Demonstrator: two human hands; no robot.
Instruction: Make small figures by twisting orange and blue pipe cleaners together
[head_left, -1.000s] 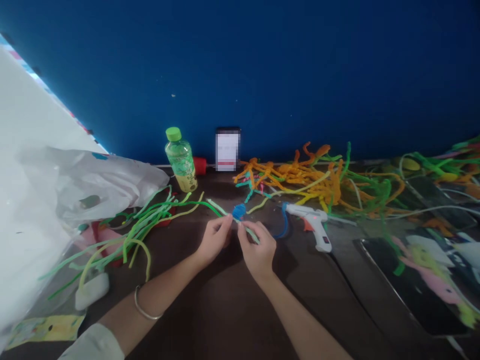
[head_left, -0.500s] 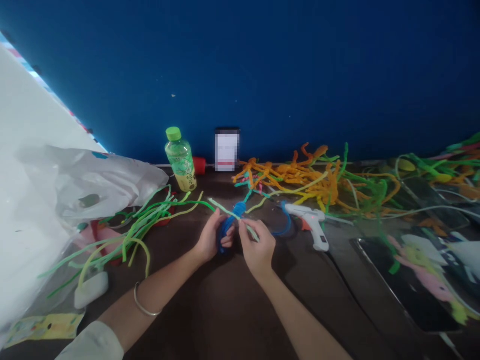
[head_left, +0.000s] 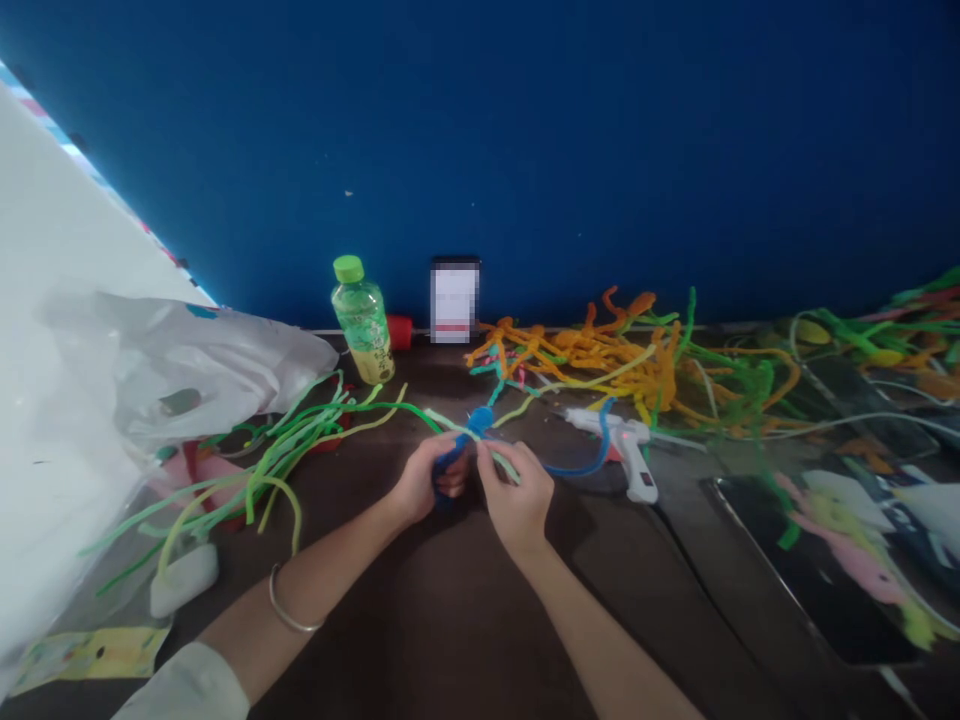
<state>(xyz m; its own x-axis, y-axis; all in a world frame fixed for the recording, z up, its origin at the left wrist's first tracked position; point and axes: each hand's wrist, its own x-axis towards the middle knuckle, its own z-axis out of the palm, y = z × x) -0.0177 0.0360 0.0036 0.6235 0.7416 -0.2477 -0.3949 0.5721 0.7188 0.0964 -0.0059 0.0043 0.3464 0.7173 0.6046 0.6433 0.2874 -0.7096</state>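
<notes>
My left hand [head_left: 429, 478] is closed around a blue pipe-cleaner figure [head_left: 480, 420], whose rounded top sticks up above the fingers. A pale green pipe cleaner [head_left: 448, 424] crosses the front of the blue piece at a slant. Its lower right end is pinched between the thumb and fingers of my right hand [head_left: 519, 494]. From the blue piece a long blue strand [head_left: 577, 470] runs out to the right and bends up in front of the glue gun [head_left: 634, 450]. My fingers hide part of the blue piece.
Green pipe cleaners [head_left: 292, 440] lie to the left, near a plastic bag [head_left: 217, 350] and a drink bottle [head_left: 365, 330]. Orange pipe-cleaner pieces [head_left: 585, 350] pile up at the back right. A dark tablet [head_left: 810, 570] lies at right, and a phone [head_left: 454, 300] leans on the blue wall.
The blue strand's free end has swung right and up, now crossing the glue gun. The pale green pipe cleaner has shifted slightly right; both hands stay nearly in place.
</notes>
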